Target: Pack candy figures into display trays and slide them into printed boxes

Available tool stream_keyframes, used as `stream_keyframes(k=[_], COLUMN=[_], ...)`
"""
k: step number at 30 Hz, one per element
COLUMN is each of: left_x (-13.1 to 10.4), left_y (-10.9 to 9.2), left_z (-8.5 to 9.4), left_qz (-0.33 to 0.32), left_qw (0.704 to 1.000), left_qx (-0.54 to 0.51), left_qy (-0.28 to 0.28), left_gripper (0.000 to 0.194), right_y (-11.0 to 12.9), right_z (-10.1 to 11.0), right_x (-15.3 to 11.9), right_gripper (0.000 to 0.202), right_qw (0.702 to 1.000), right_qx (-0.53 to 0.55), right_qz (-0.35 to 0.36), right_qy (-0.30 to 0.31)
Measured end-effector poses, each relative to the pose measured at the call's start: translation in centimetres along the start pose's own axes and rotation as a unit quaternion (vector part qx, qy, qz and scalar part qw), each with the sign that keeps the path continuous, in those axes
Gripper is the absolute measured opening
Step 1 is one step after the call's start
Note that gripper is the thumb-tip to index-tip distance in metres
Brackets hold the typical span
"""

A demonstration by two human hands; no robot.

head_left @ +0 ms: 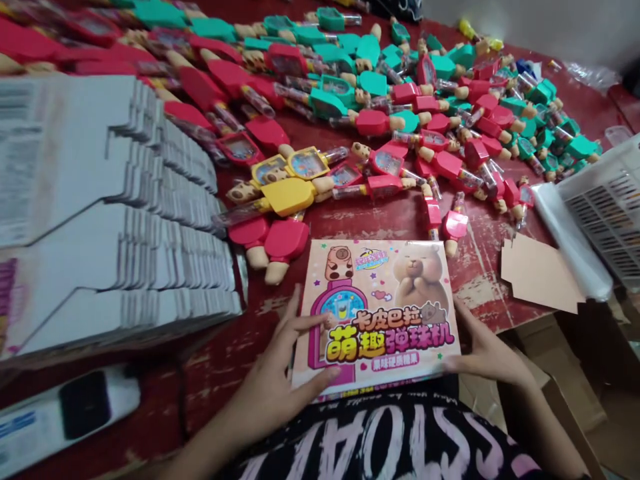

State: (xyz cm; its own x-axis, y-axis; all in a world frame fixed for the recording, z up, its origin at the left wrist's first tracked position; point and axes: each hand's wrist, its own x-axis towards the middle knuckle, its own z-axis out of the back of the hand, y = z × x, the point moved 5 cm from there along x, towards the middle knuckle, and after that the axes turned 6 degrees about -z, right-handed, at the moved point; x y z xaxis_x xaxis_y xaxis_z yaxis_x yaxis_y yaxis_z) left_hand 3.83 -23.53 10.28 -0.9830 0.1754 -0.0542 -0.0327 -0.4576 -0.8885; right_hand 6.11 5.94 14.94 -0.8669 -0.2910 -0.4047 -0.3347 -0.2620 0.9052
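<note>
A printed carton with a cartoon capybara and Chinese lettering lies face up at the front edge of the table, close to my body. My left hand grips its left side, thumb and a finger over the top face. On the opposite side, my right hand holds the right edge, with its thumb near the front corner. Just beyond the carton lie yellow and red capybara-topped candy toys with clear tubes.
Stacked flat cartons stand at the left, above a white device with a dark panel. Red and green toys cover the back of the table. At right are cardboard pieces, a plastic roll and a white basket.
</note>
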Motion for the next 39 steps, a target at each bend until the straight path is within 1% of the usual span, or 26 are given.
stream_keyframes(k=[2,5,8,10,12,14,16,17,18,19,20,21,22,23,24,25,26,28,29,30,31,34,37,39], left_x=[0.3,0.8,2.0,3.2,4.8,6.1,6.9,6.9,6.8,6.5,6.1,5.6,5.0,4.6,4.1,3.8,3.5,3.2,3.1,3.0,3.0,2.8,2.7,2.7], left_y=[0.6,1.0,0.6,0.1,-0.6,-1.3,-1.8,-2.0,-2.0,-2.0,-1.9,-1.9,-2.0,-2.1,-2.3,-2.6,-2.8,-3.2,-3.4,-3.5,-3.6,-3.8,-3.7,-3.4], left_z=[-0.1,0.0,-0.1,-0.1,0.2,0.8,1.4,1.6,1.5,1.2,0.8,0.4,0.2,0.0,-0.1,-0.2,-0.3,-0.3,-0.3,-0.2,-0.1,0.3,0.4,0.4], left_qz=[0.018,0.047,0.047,0.03,-0.003,-0.046,-0.092,-0.112,-0.129,-0.147,-0.168,-0.196,-0.23,-0.266,-0.303,-0.337,-0.365,-0.405,-0.418,-0.427,-0.434,-0.457,-0.482,-0.484], left_qw=[0.999,0.992,0.989,0.991,0.994,0.996,0.992,0.989,0.984,0.977,0.967,0.953,0.937,0.919,0.901,0.883,0.867,0.843,0.834,0.828,0.823,0.813,0.802,0.805], left_qx=[-0.037,-0.108,-0.118,-0.104,-0.08,-0.032,0.037,0.075,0.113,0.152,0.189,0.224,0.257,0.287,0.31,0.327,0.337,0.348,0.35,0.352,0.353,0.344,0.334,0.325], left_qy=[0.005,-0.037,-0.073,-0.081,-0.077,-0.073,-0.077,-0.064,-0.04,-0.004,0.033,0.057,0.058,0.043,0.018,-0.009,-0.033,-0.068,-0.08,-0.09,-0.097,-0.111,-0.112,-0.112], left_gripper=[0.067,0.071,0.072,0.071,0.067,0.057,0.051,0.055,0.065,0.081,0.099,0.114,0.121,0.121,0.116,0.108,0.102,0.092,0.089,0.085,0.082,0.074,0.072,0.073], right_y=[0.1,0.8,1.1,1.0,0.8,0.4,0.2,0.2,0.4,0.7,1.1,1.4,1.6,1.6,1.7,1.6,1.6,1.5,1.5,1.6,1.6,1.6,1.5,1.3], right_z=[-0.2,-0.6,-0.4,0.2,0.9,1.5,1.7,1.7,1.7,1.6,1.6,1.5,1.5,1.4,1.3,1.0,0.8,0.4,0.4,0.3,0.3,0.2,0.1,-0.1], right_x=[0.5,1.4,2.2,2.8,3.5,4.3,5.0,5.2,5.2,5.0,4.6,4.1,3.6,3.2,2.8,2.6,2.5,2.3,2.3,2.3,2.3,2.3,2.2,2.0], right_gripper=[0.093,0.083,0.077,0.073,0.07,0.071,0.077,0.078,0.079,0.079,0.078,0.078,0.077,0.074,0.072,0.073,0.077,0.097,0.106,0.111,0.111,0.099,0.092,0.09], right_qw=[0.998,0.996,0.992,0.986,0.979,0.975,0.976,0.976,0.973,0.966,0.955,0.941,0.926,0.913,0.905,0.901,0.898,0.891,0.888,0.884,0.879,0.858,0.833,0.818], right_qx=[-0.046,-0.066,-0.087,-0.111,-0.122,-0.124,-0.129,-0.135,-0.147,-0.165,-0.185,-0.205,-0.228,-0.254,-0.28,-0.307,-0.334,-0.376,-0.389,-0.401,-0.412,-0.435,-0.444,-0.447], right_qz=[-0.015,0.003,0.022,0.036,0.055,0.049,0.028,0.028,0.042,0.067,0.098,0.129,0.152,0.167,0.178,0.185,0.188,0.189,0.189,0.188,0.19,0.223,0.271,0.293], right_qy=[-0.042,-0.062,-0.085,-0.115,-0.153,-0.176,-0.174,-0.17,-0.173,-0.187,-0.21,-0.237,-0.261,-0.273,-0.266,-0.246,-0.218,-0.169,-0.156,-0.15,-0.148,-0.158,-0.19,-0.214])
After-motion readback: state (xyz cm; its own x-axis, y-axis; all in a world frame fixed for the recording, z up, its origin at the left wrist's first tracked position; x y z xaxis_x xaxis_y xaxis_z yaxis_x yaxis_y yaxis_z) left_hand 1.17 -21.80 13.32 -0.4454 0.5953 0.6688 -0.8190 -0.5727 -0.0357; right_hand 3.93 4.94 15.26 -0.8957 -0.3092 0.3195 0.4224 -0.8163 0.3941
